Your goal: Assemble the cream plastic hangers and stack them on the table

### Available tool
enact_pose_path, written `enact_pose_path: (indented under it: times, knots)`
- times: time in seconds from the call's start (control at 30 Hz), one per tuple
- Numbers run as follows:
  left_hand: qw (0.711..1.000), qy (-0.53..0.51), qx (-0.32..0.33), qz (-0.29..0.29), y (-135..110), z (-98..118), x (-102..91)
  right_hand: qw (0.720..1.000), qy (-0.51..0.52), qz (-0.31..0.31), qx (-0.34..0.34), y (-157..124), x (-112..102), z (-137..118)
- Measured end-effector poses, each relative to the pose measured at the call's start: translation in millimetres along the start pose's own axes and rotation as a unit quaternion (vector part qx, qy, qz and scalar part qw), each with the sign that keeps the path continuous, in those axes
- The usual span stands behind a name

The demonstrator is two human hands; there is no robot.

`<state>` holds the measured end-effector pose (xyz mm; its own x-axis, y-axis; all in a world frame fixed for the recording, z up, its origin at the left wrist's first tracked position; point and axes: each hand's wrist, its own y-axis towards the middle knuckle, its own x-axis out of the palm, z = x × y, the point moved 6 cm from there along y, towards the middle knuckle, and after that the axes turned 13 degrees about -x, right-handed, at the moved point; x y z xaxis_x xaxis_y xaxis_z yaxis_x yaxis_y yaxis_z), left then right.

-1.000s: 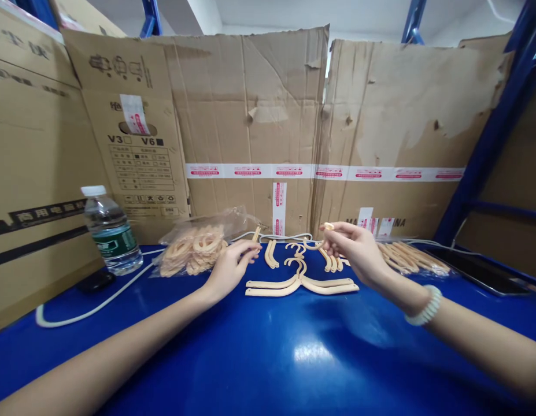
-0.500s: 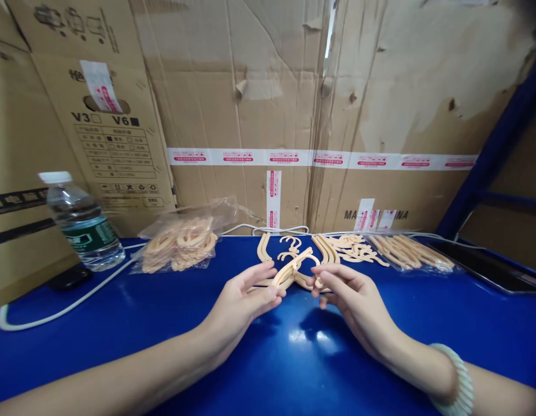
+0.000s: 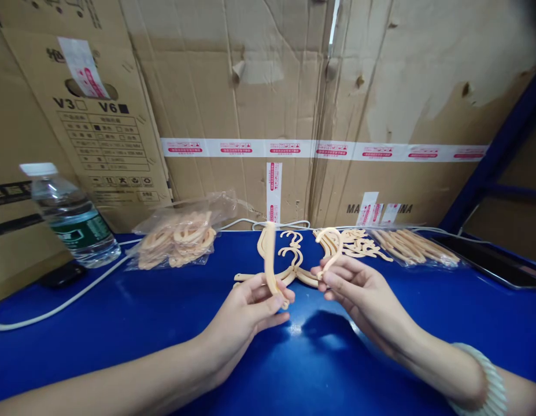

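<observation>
My left hand (image 3: 250,309) pinches a peach-coloured curved plastic arm piece (image 3: 270,263), standing almost upright above the blue table (image 3: 163,341). My right hand (image 3: 358,294) pinches a small peach hook piece (image 3: 331,242) just to the right of it; the two pieces are apart. Behind my hands lie assembled peach hangers (image 3: 289,271) and loose arm and hook pieces (image 3: 350,242) on the table.
A clear bag of peach rings (image 3: 181,234) lies at the left, a water bottle (image 3: 70,216) farther left with a white cable (image 3: 68,297) in front. A bag of long peach sticks (image 3: 415,247) lies at the right by a dark tray (image 3: 497,266). Cardboard boxes (image 3: 272,104) wall the back.
Both hands came back from the far piles toward me, each with a piece. The left hand's arm piece has turned from lying slanted to nearly upright. The camera tilted downward.
</observation>
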<state>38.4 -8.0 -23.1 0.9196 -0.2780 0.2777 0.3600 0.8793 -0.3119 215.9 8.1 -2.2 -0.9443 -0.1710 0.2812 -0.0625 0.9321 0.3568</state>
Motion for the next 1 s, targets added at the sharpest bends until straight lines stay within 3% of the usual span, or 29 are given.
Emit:
enact_pose_path:
  times: [0.13,0.43,0.73,1.0]
  knots:
    - [0.999,0.037,0.029,0.014,3.8,-1.8,-2.4,0.998,0.008,-0.031,0.055,-7.3,7.0,12.2]
    - [0.989,0.106,0.087,0.051,1.8,1.1,-0.8,0.987,0.048,-0.108,0.109,-18.2,22.9,22.6]
    - [0.986,0.126,0.106,0.035,-2.3,2.1,5.6,0.98,0.056,-0.118,0.148,-19.7,23.5,27.6]
    - [0.987,0.121,0.105,0.012,-1.9,-3.6,6.6,0.983,0.046,-0.12,0.134,-19.9,25.4,27.7]
